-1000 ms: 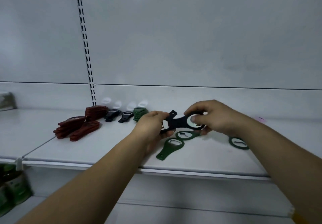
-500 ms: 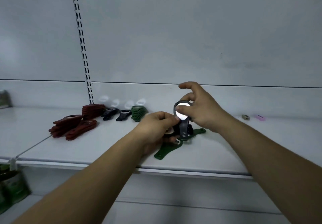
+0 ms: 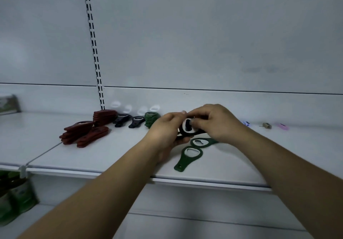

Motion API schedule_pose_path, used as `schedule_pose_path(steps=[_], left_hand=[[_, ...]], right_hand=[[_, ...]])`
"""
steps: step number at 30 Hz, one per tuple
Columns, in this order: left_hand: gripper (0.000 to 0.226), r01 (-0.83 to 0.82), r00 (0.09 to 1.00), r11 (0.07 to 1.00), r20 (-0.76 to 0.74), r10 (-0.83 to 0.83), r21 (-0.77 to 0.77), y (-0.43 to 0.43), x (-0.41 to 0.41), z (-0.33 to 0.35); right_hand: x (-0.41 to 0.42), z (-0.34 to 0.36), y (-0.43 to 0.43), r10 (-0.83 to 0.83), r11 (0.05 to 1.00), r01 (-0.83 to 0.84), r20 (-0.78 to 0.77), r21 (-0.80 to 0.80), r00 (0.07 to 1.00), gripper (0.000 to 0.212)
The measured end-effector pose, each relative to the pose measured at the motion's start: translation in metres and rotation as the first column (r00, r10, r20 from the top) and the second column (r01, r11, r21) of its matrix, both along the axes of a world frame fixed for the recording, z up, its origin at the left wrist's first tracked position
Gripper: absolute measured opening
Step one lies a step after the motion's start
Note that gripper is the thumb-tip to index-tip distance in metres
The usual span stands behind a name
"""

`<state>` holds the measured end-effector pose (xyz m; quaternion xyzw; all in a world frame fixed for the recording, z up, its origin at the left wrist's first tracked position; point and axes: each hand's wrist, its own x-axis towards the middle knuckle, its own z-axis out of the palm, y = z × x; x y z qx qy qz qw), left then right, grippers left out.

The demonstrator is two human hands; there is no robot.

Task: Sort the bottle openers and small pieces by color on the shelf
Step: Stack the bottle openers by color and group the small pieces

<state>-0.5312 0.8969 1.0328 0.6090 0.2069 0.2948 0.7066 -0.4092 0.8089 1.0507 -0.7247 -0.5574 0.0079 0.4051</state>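
Here, my left hand (image 3: 167, 130) curls round one end of a black opener (image 3: 187, 127) while my right hand (image 3: 217, 124) pinches its ring head, just above two loose green openers (image 3: 191, 155) on the shelf (image 3: 111, 157). To finish well, I should keep one firm grip, carry it left to the black pair (image 3: 130, 122) between the red stacks (image 3: 87, 133) and green stack (image 3: 151, 118), and lay it flat.

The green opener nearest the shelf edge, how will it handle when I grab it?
The green opener looks stiff and thin, probably light. Lying flat on the smooth shelf, it should slide, not roll; its open ring offers a hold.
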Motion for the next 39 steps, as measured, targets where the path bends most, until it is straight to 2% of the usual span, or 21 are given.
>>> schedule_pose_path(steps=[2,3,8,11,14,15,18,19,21,23,27,30,33,36,39], left_hand=[[0.015,0.055,0.998,0.998,-0.018,-0.054,0.033,-0.001,0.0,-0.002],[0.017,0.062,0.998,0.998,-0.023,-0.061,0.032,-0.001,0.0,-0.003],[0.023,-0.048,0.999,0.996,0.013,0.049,-0.077,0.002,-0.001,0.001],[0.027,-0.092,0.996,0.993,-0.001,0.092,-0.071,0.002,-0.001,0.001],[0.026,-0.088,0.995,0.996,-0.049,0.088,0.003,0.0,0.0,0.002],[0.026,-0.083,0.994,0.996,-0.074,0.086,0.041,0.0,0.0,0.001],[0.024,-0.026,0.99,0.986,-0.131,0.047,0.163,-0.002,0.005,-0.002],[0.022,0.003,0.989,0.981,-0.147,0.026,0.196,-0.003,0.006,-0.003],[0.018,0.047,0.987,0.976,-0.157,-0.014,0.211,-0.005,0.005,-0.003],[0.017,0.058,0.989,0.985,-0.146,-0.034,0.164,-0.007,0.002,-0.002],[0.016,0.003,0.992,0.995,-0.126,0.01,0.102,-0.004,-0.01,0.0],[0.015,-0.072,0.987,0.99,-0.133,0.088,0.118,0.005,-0.024,0.002],[0.013,-0.148,0.979,0.987,-0.132,0.155,0.064,0.024,-0.046,0.002],[0.02,-0.162,0.967,0.986,-0.195,0.166,0.037,0.047,-0.067,0.004],[0.018,-0.131,0.959,0.99,-0.249,0.138,0.046,0.066,-0.085,0.014]], right_hand=[[-0.001,-0.007,0.003,-0.043,0.999,0.047,0.143,-0.025,0.989,0.024],[-0.003,-0.008,0.003,-0.034,0.999,0.038,0.153,-0.019,0.988,0.025],[0.019,0.0,-0.023,0.011,1.0,-0.011,-0.045,-0.013,0.999,0.043],[0.046,0.013,-0.051,-0.011,0.991,-0.003,-0.104,-0.132,0.995,0.043],[0.063,0.009,-0.068,-0.136,0.958,0.116,-0.06,-0.262,0.989,0.048],[0.062,0.005,-0.07,-0.137,0.96,0.122,-0.044,-0.252,0.99,0.052],[0.036,-0.008,-0.064,-0.05,0.986,0.051,0.008,-0.161,0.999,0.067],[0.021,-0.011,-0.059,0.002,0.984,0.011,0.072,-0.176,0.997,0.07],[0.0,-0.016,-0.045,0.127,0.969,-0.063,0.266,-0.238,0.956,0.065],[-0.009,-0.018,-0.035,0.164,0.964,-0.068,0.373,-0.258,0.913,0.051],[-0.015,-0.016,-0.024,0.174,0.968,-0.089,0.377,-0.234,0.91,0.035],[-0.027,-0.015,-0.015,0.207,0.971,-0.141,0.386,-0.192,0.899,0.04],[-0.042,-0.013,-0.005,0.25,0.963,-0.16,0.491,-0.218,0.834,0.047],[-0.068,-0.014,0.011,0.28,0.954,-0.159,0.559,-0.255,0.781,0.048],[-0.088,-0.015,0.037,0.216,0.976,-0.165,0.492,-0.145,0.844,0.04]])
